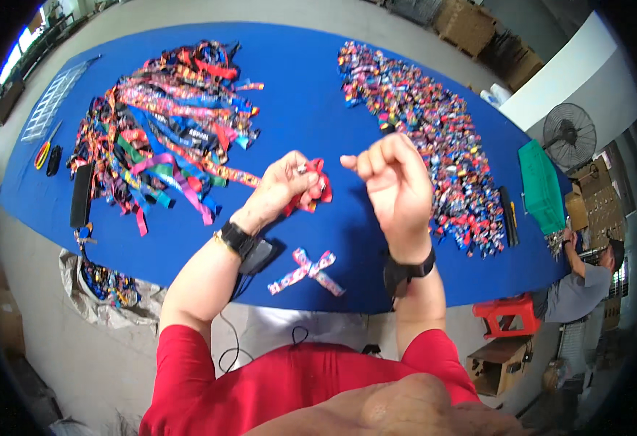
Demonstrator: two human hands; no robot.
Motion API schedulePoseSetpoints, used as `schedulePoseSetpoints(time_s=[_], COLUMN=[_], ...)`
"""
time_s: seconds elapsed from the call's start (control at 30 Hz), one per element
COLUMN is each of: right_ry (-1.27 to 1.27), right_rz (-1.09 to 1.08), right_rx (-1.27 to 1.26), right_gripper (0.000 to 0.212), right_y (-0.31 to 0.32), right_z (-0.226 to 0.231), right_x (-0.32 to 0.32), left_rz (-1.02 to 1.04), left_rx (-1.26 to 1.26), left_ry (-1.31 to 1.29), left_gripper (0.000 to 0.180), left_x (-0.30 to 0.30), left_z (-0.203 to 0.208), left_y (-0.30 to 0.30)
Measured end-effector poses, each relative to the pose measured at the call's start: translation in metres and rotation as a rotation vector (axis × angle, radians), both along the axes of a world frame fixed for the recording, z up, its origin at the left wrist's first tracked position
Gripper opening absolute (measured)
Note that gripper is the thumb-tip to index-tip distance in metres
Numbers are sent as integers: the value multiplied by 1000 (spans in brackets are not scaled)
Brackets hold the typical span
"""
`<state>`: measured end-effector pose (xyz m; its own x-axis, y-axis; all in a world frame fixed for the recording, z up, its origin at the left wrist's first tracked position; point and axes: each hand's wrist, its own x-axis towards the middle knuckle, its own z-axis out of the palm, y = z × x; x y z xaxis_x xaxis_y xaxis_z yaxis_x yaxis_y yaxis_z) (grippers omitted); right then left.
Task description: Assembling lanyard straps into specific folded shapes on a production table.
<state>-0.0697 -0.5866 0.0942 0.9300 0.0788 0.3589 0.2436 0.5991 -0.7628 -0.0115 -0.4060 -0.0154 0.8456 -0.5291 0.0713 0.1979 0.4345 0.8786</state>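
My left hand (pixel 275 189) is closed on a folded red fabric strap (pixel 321 174), above the near middle of the blue table (pixel 297 138). To its right my right hand (pixel 400 190) is raised, apart from the strap, its fingers curled in. Anything between those fingers is too small or hidden to make out. Below the hands a pink, white and blue patterned ribbon (pixel 308 271) lies crossed over itself on the tabletop. Dark bands circle both wrists, and a small dark box (pixel 259 256) lies beside my left wrist.
Long colourful straps (pixel 166 123) are heaped at left; many small folded pieces (pixel 435 138) spread at right. Scissors (pixel 42 155) and a wire rack (pixel 53 102) lie far left. A green crate (pixel 540 185), a fan (pixel 569 136) and another person (pixel 583 287) are at right.
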Motion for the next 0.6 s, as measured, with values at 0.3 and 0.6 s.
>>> schedulePoseSetpoints(time_s=[0.3,0.6], right_ry=[295,381], right_rz=[-202,-34], right_rx=[-591,-646], right_gripper=[20,28], right_y=[-20,-12], right_z=[-87,-96], right_x=[24,20], left_rz=[-67,-160], left_rx=[27,186], left_ry=[-90,-168], left_gripper=[13,13], left_x=[3,-7], left_z=[-3,-6], left_y=[-3,-6])
